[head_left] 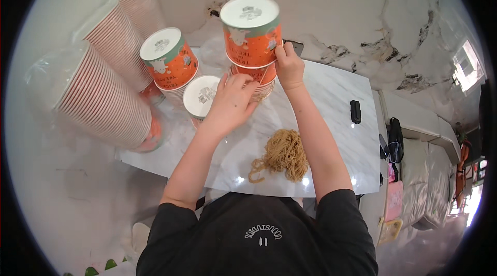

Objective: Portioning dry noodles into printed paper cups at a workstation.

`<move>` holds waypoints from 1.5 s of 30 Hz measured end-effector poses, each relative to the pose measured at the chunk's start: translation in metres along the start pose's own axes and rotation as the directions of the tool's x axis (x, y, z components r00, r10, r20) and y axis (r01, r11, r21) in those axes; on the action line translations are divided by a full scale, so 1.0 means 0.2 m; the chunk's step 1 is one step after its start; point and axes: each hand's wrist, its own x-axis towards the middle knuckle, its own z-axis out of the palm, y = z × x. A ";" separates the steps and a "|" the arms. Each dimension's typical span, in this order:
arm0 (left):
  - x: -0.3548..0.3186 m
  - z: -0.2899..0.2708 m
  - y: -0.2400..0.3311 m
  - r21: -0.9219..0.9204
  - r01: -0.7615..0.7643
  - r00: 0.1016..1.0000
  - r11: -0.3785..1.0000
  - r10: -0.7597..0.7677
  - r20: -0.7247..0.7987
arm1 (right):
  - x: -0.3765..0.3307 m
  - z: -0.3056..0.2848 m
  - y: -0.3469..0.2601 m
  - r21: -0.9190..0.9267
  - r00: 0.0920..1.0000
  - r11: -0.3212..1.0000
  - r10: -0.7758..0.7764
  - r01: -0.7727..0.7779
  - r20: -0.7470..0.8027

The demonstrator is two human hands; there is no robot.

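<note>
A tall stack of upside-down paper tubs stands at the table's far middle. Its top tub [252, 43] is orange with a green band and a white base. My left hand [235, 100] is at the lower tubs of this stack, its fingers curled in and partly hidden. Higher up, my right hand [291, 66] is closed in a pinch against the right side of the top tub. Thin tan strands show around the lower rims between my hands. What either hand pinches is too small to make out. A loose heap of tan cord [288, 154] lies nearer me, by my right forearm.
Left of my hands stand a shorter inverted tub stack [168, 58] and a lower white-based tub [201, 96]. Long plastic-wrapped stacks of tubs [106, 102] lean at the far left. A small black object [355, 112] lies on the marble-patterned table [341, 146]. Beyond its right edge is a sofa [417, 164].
</note>
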 end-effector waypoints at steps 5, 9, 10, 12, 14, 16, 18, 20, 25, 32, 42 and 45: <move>-0.14 0.07 -0.04 -0.079 0.013 1.000 0.997 -0.015 -0.022 | -0.11 0.03 0.02 -0.026 0.964 0.994 0.109 -0.106 0.242; -0.28 -0.01 -0.10 0.141 0.449 0.877 0.882 -0.405 -0.258 | -0.25 -0.10 -0.10 -0.028 0.843 0.945 0.303 -0.325 0.444; -0.31 -0.04 -0.12 0.177 0.608 0.789 0.774 -0.562 -0.249 | -0.30 -0.16 -0.20 0.075 0.854 0.928 0.303 -0.366 0.422; -0.36 -0.03 -0.19 0.247 0.661 0.749 0.709 -0.645 -0.151 | -0.44 -0.25 -0.42 0.277 0.753 0.796 0.306 -0.538 0.582; -0.38 0.01 -0.23 0.037 0.588 0.797 0.808 -0.572 -0.193 | -0.68 -0.24 -0.57 0.383 0.606 0.638 0.168 -0.668 0.777; -0.34 0.04 -0.22 -0.002 0.570 0.806 0.821 -0.560 -0.192 | -0.86 -0.20 -0.69 0.512 0.660 0.560 0.085 -0.651 0.746; -0.34 0.02 -0.19 -0.047 0.560 0.804 0.827 -0.556 -0.211 | -0.89 -0.17 -0.79 0.604 0.753 0.508 0.149 -0.615 0.641; -0.37 -0.03 -0.15 -0.098 0.525 0.801 0.846 -0.529 -0.280 | -0.82 -0.19 -0.84 0.614 0.743 0.454 0.191 -0.646 0.641; -0.38 -0.15 -0.04 -0.072 0.481 0.793 0.873 -0.469 -0.387 | -0.70 -0.19 -0.83 0.668 0.801 0.451 0.238 -0.592 0.549; -0.43 -0.17 0.02 -0.036 0.406 0.803 0.913 -0.375 -0.464 | -0.77 -0.15 -0.85 0.591 0.746 0.496 0.198 -0.636 0.636; -0.81 -0.27 -0.03 -0.859 -0.027 0.619 0.511 -0.667 -0.415 | -0.81 -0.32 -0.85 0.514 0.728 0.555 0.278 -0.654 0.626; -0.87 -0.22 0.01 -0.969 -0.196 0.592 0.152 -0.769 -0.240 | -0.77 -0.44 -0.81 0.593 0.755 0.524 0.163 -0.612 0.635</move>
